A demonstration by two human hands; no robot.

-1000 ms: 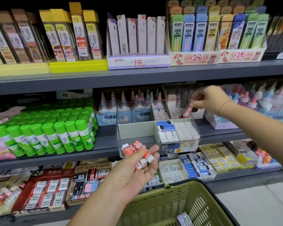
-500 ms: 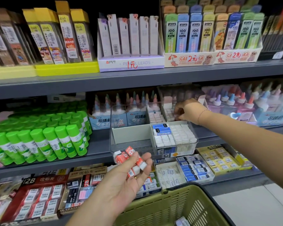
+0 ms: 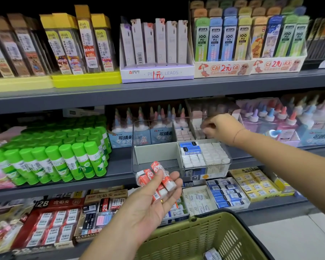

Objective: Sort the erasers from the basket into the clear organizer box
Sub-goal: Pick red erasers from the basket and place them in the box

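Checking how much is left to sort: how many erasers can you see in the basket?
1: a wrapped eraser lies on the floor of the green basket, right at the picture's bottom edge. The frame cuts off the rest of the basket, so more may be hidden.

Finding the organizer box (image 3: 139, 158) sitting at the front edge of the middle shelf (image 3: 118, 166), glue sticks (image 3: 73, 158) lying to its left and glue bottles (image 3: 143, 126) standing behind it. Seeing erasers (image 3: 204, 154) filling its front right compartment. Holding a handful of erasers (image 3: 156, 179) in the left hand (image 3: 148, 207) just before its front left corner; hovering the right hand (image 3: 221, 128) over its back right compartment. Hanging below, before the lower shelf (image 3: 280, 203): the basket (image 3: 176, 241).
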